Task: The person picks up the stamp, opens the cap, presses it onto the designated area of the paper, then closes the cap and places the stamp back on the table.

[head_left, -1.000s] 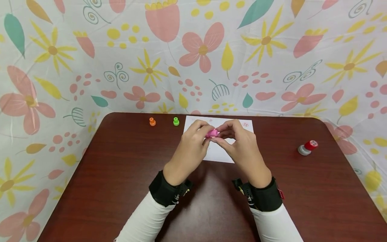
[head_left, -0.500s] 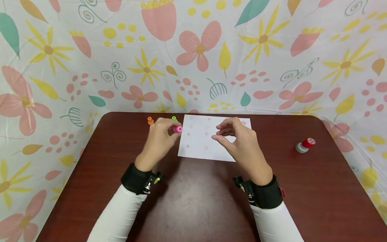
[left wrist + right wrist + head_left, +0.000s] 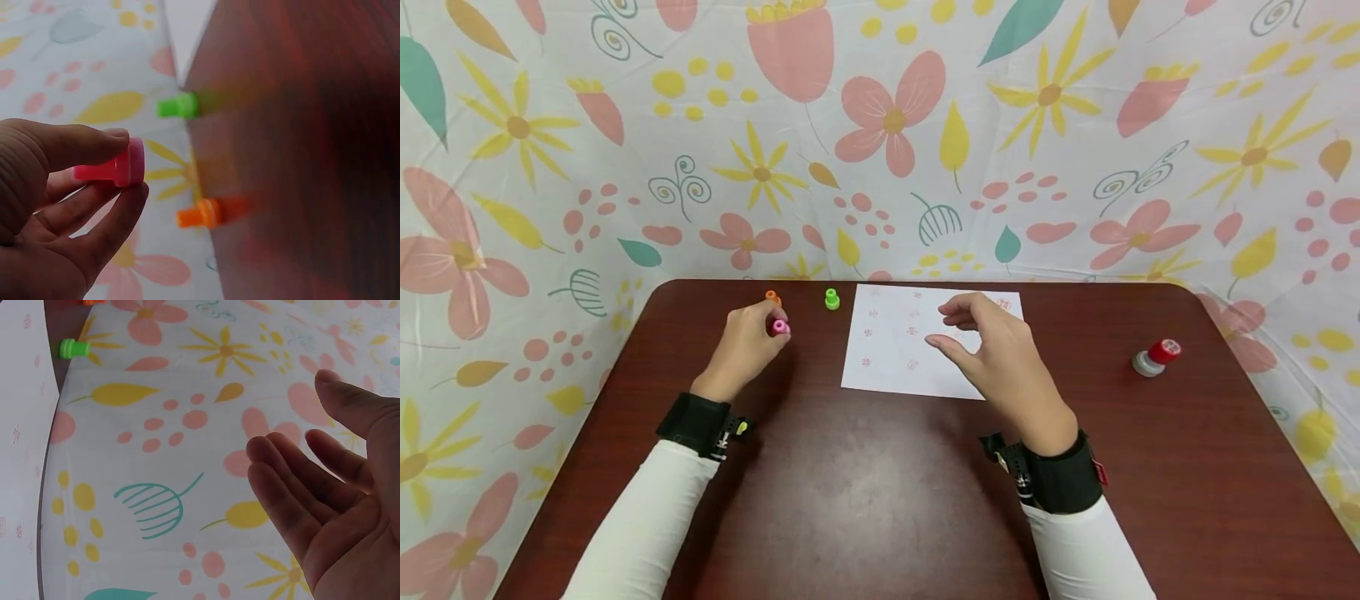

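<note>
My left hand (image 3: 739, 346) pinches a small pink stamp (image 3: 781, 327) between thumb and fingers, above the left part of the table. In the left wrist view the pink stamp (image 3: 129, 164) has a wide round end and a narrower handle. An orange stamp (image 3: 773, 297) stands just behind that hand, partly hidden by it. To its right is a green stamp (image 3: 832, 300) of the same shape. Holding nothing, my right hand (image 3: 1000, 358) hovers over the right part of a white paper sheet (image 3: 891, 375), its thumb and fingers apart. Rows of small reddish printed marks show on the sheet.
A red and grey stamp (image 3: 1157, 358) lies tilted at the right of the dark brown table (image 3: 865, 500). Behind the table hangs a white cloth (image 3: 700, 108) printed with flowers and leaves.
Both hands were together at the pink stamp over the paper. The left hand has carried it left, near the orange stamp. My right hand stays over the paper, its fingers now wider apart.
</note>
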A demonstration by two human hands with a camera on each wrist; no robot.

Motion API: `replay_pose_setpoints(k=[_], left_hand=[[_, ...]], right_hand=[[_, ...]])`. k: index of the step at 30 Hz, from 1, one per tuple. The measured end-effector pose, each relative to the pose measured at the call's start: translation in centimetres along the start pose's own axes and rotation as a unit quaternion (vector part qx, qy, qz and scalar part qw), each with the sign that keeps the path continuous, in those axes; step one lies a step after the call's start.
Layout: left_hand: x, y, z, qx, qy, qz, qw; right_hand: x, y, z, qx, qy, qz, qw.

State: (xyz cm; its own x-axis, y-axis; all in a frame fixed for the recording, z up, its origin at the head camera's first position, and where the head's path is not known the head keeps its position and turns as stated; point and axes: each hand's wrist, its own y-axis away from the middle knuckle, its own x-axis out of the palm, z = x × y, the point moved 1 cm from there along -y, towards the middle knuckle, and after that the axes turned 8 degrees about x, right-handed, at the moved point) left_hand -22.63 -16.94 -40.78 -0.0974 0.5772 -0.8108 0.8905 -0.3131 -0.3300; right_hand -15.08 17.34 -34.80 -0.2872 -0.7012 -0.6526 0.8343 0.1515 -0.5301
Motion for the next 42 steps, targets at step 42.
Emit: replay_pose_setpoints(k=[42], left_hand=[[1.9,2.0,1.1,0.112,-0.155,-0.017,0.9814]], right_hand=[[-0.9,0.1,-6.6,-0.023,0.174,-0.028,0.984]])
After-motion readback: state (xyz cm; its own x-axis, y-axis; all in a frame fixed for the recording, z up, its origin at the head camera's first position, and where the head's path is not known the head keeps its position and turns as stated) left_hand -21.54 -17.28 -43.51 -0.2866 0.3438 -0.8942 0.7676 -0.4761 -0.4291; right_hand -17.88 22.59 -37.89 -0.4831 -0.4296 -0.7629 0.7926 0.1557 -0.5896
